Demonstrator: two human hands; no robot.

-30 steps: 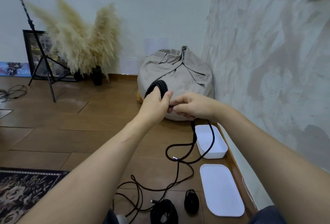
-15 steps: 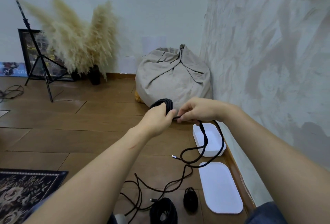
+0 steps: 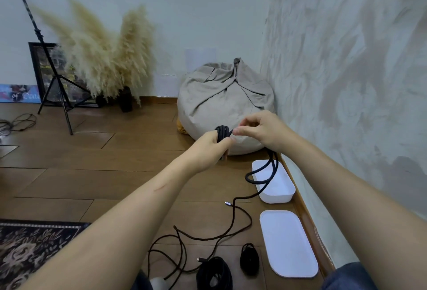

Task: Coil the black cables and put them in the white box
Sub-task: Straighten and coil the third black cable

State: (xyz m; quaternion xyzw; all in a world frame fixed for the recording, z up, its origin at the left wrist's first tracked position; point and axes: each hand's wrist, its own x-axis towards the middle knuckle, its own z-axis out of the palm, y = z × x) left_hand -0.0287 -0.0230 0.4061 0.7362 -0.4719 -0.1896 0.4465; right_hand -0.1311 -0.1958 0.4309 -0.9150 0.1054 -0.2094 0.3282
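Note:
My left hand (image 3: 213, 145) grips a bundle of black cable loops (image 3: 222, 133), held up in front of the bean bag. My right hand (image 3: 262, 131) pinches the same cable just right of the bundle. From it a loose loop (image 3: 265, 175) hangs down over the open white box (image 3: 280, 195), and the tail (image 3: 240, 220) with a silver plug trails across the floor. Two coiled black cables (image 3: 213, 272) (image 3: 249, 259) lie on the floor near me. The white lid (image 3: 288, 243) lies flat beside them.
A beige bean bag (image 3: 225, 104) sits in the corner against the textured wall on the right. Pampas grass in dark vases (image 3: 126, 102), a tripod (image 3: 55, 81) and framed pictures stand at the back left. A patterned rug (image 3: 30, 250) covers the near left floor.
The right hand has moved up and over the bundle, laying another turn of cable on it. The hanging loop has shortened and swung over the white box.

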